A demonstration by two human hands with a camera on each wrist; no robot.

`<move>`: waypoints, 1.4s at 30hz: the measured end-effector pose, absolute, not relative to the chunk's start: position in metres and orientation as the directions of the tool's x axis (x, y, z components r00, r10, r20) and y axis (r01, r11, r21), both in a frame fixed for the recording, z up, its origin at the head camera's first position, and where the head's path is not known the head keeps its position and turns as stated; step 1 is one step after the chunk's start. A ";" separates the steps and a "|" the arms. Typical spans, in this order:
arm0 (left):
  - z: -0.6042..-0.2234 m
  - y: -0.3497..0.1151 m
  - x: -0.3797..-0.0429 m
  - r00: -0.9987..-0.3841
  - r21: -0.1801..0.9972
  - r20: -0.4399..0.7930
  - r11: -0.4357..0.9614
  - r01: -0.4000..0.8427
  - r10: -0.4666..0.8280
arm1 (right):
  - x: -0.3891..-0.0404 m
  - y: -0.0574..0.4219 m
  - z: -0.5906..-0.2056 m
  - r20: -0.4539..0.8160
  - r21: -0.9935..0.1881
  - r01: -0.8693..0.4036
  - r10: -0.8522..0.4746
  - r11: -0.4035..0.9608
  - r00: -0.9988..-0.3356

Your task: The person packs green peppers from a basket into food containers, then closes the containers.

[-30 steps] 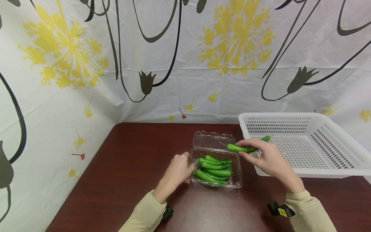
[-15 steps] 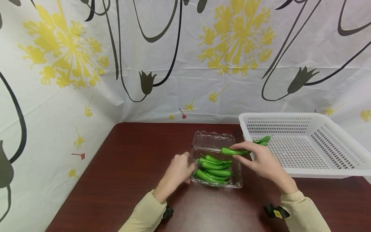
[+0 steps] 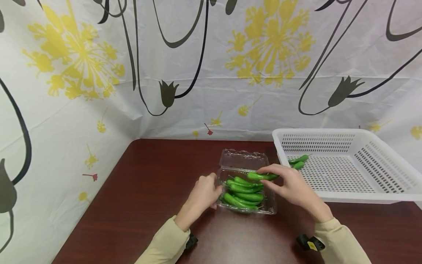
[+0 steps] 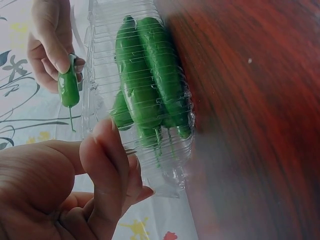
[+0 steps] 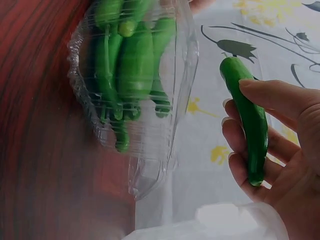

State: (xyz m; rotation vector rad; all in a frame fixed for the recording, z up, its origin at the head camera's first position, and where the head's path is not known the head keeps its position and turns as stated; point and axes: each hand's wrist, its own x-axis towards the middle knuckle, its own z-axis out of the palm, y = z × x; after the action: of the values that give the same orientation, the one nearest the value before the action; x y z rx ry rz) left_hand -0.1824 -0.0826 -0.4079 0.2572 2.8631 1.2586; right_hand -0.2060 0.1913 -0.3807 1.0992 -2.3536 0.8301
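Note:
My right hand (image 3: 295, 185) pinches a green chili pepper (image 5: 247, 117) between thumb and fingers, above the right back part of a clear plastic clamshell box (image 3: 271, 205). Its stem end points left, and part of it is behind the fingers in the head view. Several green peppers (image 3: 246, 189) lie side by side in the box, whose lid (image 3: 242, 158) is folded back. At the box's left side my left hand (image 3: 203, 190) grips the edge with curled fingers. The left wrist view shows those fingertips (image 4: 105, 135) right at the clear wall.
A white slotted basket (image 3: 392, 154) stands to the right of the box, with green peppers (image 3: 299, 159) in its near left corner. The dark red wooden table (image 3: 148, 176) meets a patterned cloth (image 3: 204, 66) at the back and left.
My right hand has moved left with the pepper, from beside the basket's rim to over the box, uncovering peppers in the basket. The left hand has stayed at the box's side.

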 end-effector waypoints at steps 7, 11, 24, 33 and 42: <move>-0.408 -0.083 -0.182 -0.986 0.731 0.062 0.666 0.149 0.153 | -0.204 0.184 -0.384 0.562 -0.369 -0.797 -0.568 0.478 -0.601; -0.408 -0.083 -0.182 -0.986 0.730 0.064 0.667 0.152 0.155 | -0.204 0.181 -0.386 0.553 -0.387 -0.795 -0.572 0.467 -0.606; -0.408 -0.083 -0.183 -0.986 0.731 0.061 0.666 0.148 0.153 | -0.205 0.174 -0.394 0.533 -0.389 -0.797 -0.592 0.463 -0.604; -0.407 -0.083 -0.183 -0.987 0.725 0.061 0.672 0.148 0.152 | -0.203 0.168 -0.402 0.483 -0.384 -0.783 -0.616 0.489 -0.622; -0.407 -0.083 -0.183 -0.986 0.720 0.066 0.677 0.155 0.155 | -0.204 0.165 -0.408 0.492 -0.390 -0.794 -0.623 0.467 -0.608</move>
State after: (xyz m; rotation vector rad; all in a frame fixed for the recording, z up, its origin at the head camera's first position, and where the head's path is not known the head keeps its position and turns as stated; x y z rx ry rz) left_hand -0.1828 -0.0829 -0.4073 0.2658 2.8759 1.2339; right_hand -0.2036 0.1653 -0.4076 1.2102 -2.4383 0.8689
